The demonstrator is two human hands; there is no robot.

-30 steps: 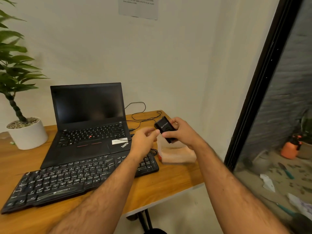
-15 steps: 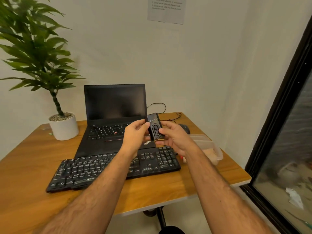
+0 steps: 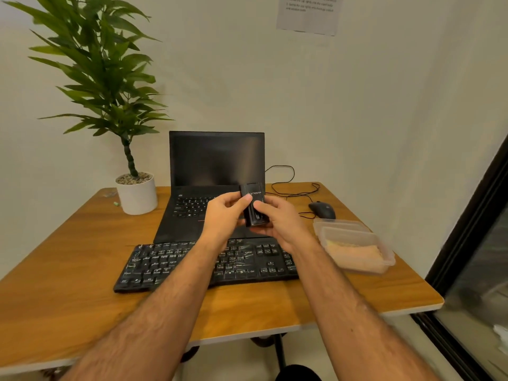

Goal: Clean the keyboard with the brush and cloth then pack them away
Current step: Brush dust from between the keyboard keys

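Black and oblong, the brush case [image 3: 254,204] stands nearly upright in the air above the gap between the laptop [image 3: 211,188] and the keyboard [image 3: 209,264], held by both hands at once. The left hand [image 3: 224,215] comes in from the left, its fingers curled around the case's left edge and its thumb pressed on the front face near the top, just under the pale printed lettering. The right hand [image 3: 280,220] cups the case from the right and below; its thumb lies across the lower front, and the curled fingers wrap behind and beneath the bottom end. So the case sits between the two palms, its upper third clear above both hands and its lower part sunk into the right hand's grasp. Whether any bristles are out cannot be told.

Beneath the forearms the keyboard lies flat on the wooden table [image 3: 68,270], parallel to the near edge, and neither hand touches it. To the right stands a clear plastic container [image 3: 354,244] with a peach-coloured cloth [image 3: 357,257] folded inside. Behind the container rests a black mouse [image 3: 321,210], its cable looping toward the wall. A potted plant [image 3: 134,188] in a white pot stands at the table's far left.
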